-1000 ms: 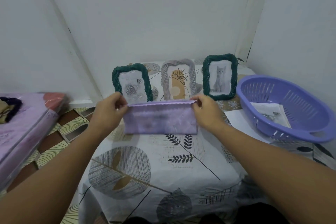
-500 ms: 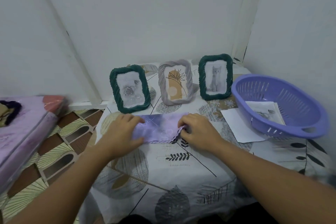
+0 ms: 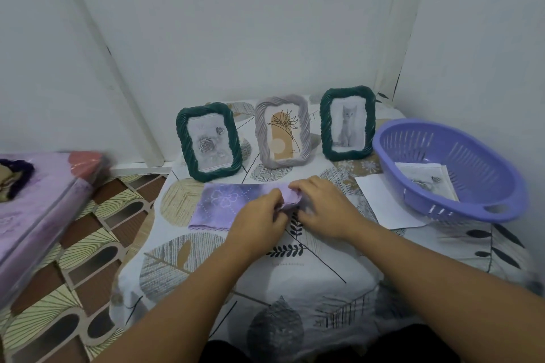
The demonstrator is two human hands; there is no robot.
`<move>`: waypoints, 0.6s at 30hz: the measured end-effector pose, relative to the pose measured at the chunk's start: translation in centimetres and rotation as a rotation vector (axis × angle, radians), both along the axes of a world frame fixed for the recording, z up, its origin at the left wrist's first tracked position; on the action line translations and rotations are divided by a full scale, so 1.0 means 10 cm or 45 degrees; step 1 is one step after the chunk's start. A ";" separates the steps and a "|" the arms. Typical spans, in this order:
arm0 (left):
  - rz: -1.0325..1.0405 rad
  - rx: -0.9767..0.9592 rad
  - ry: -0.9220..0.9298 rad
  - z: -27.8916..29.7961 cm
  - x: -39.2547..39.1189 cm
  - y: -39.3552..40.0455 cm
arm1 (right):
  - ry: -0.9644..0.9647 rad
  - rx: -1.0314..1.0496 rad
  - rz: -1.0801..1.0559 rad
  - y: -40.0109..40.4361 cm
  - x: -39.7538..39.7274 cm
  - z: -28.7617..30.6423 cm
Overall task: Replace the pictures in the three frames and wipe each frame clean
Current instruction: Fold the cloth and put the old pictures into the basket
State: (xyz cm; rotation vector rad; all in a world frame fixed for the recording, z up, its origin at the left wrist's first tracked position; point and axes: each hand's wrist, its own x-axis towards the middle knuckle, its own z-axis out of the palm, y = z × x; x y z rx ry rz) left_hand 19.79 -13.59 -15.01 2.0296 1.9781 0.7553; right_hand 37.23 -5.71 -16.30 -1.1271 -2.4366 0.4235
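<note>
Head view: three frames stand along the table's far edge, green frame (image 3: 208,141), grey frame (image 3: 283,130) and green cat frame (image 3: 347,122), each holding a picture. Both hands, left hand (image 3: 259,219) and right hand (image 3: 323,206), pinch one purple cloth (image 3: 224,206) mid-table. One basket (image 3: 460,186) holds paper pictures. Wiping looks not yet done.

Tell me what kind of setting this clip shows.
Probably a room in a home: a small table under a leaf-print cloth set in a white-walled corner, three picture frames on it, patterned floor tiles, and a wrapped mattress-like pad.
</note>
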 end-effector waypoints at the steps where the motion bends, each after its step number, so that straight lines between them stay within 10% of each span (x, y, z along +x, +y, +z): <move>1: -0.021 -0.010 -0.041 0.02 -0.01 -0.04 | -0.057 0.016 -0.017 0.02 0.00 -0.01; 8: -0.046 -0.135 -0.300 0.13 -0.12 -0.27 | -0.095 0.068 -0.053 0.01 0.00 -0.04; 18: 0.137 -0.326 -0.703 0.19 -0.35 -0.53 | 0.352 -0.672 0.123 -0.09 0.06 0.18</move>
